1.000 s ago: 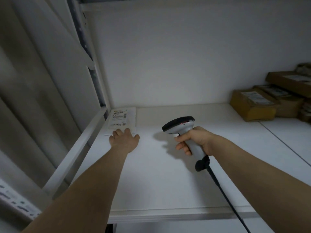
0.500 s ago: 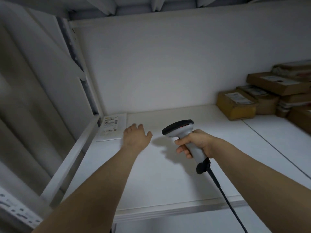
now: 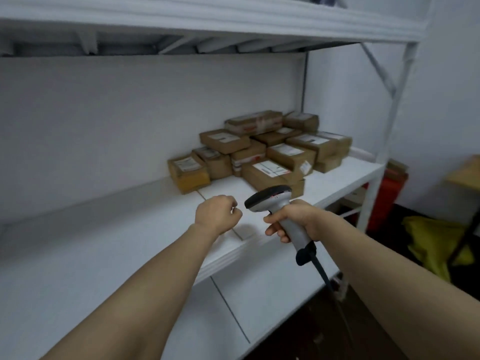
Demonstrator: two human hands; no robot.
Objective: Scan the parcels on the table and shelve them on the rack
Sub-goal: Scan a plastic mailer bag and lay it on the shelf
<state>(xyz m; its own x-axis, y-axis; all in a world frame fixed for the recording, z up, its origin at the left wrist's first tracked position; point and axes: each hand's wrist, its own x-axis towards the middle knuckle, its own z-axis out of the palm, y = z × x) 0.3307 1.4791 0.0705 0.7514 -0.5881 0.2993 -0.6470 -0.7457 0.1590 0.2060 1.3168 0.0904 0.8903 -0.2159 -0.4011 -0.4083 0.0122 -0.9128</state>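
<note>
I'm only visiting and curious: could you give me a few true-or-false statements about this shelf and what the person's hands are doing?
1. The right hand grips a scanner by its handle. True.
2. The left hand holds a parcel. False: its fingers are curled and hold nothing.
3. Brown parcels are piled on the shelf, ahead of the hands and to the right. True.
4. The scanner is cordless. False: a dark cable hangs from the bottom of its handle.
</note>
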